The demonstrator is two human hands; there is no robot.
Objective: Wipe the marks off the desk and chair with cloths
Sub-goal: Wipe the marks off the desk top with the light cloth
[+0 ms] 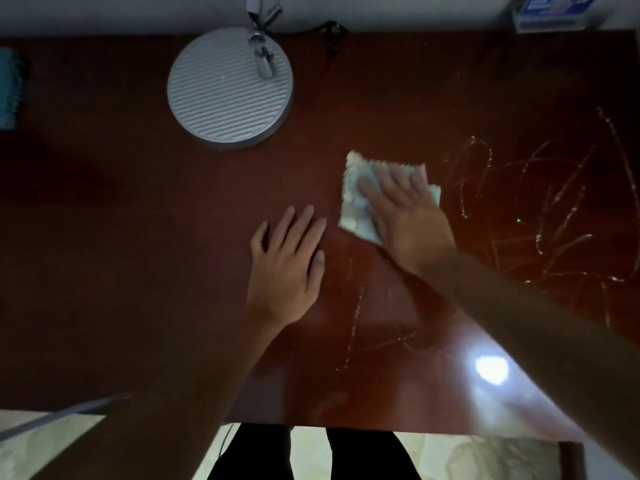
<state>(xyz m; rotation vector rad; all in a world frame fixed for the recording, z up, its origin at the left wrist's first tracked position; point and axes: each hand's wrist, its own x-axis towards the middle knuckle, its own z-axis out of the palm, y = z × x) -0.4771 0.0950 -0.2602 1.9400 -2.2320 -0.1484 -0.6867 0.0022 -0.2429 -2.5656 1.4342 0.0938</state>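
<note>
Right hand (408,206) pressed flat on cloth (356,199); left hand (287,258) lay open on bench (138,237). Best pushed right, firmly, over the scribbles (540,209).

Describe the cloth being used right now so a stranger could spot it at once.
On the dark red-brown desk, look right of centre, below and right of the round ribbed silver lamp base. The pale cloth lies flat under the right hand. Unlike the teal cloth at the far left edge, it is whitish with zigzag edges.
</note>
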